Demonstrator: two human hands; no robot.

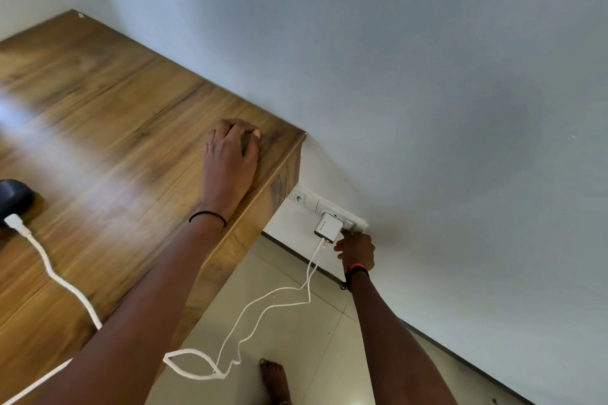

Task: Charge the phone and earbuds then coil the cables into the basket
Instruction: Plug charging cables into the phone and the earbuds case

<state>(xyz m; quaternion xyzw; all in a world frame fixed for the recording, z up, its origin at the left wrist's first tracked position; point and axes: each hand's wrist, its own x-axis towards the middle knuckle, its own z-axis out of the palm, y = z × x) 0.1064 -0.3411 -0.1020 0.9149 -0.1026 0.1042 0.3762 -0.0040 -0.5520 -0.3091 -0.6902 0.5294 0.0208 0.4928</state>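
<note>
Head view, one entry per item.

1. Table: wooden top, far edge against the wall. Its right edge runs from the far corner back toward me. Right of that edge lies open tiled floor along the wall.
2. My left hand: palm down on the table top close to the far right corner, fingers relaxed and holding nothing. A thin black band circles the wrist.
3. Socket plate: white, low on the wall, below table height and just right of the table's side.
4. Adapter: white block, plugged into the plate.
5. My right hand: low at the wall, one fingertip up against the adapter's right corner. Whether it presses or grips I cannot tell.
6. Cables: two, white, leaving the adapter's near face and hanging side by side into a loose loop above the floor. One climbs onto the table and ends in a white plug.
7. Black rounded object: at the left edge, touching the plug, cut off by the frame.
8. My bare foot: on the tiles, near.
</note>
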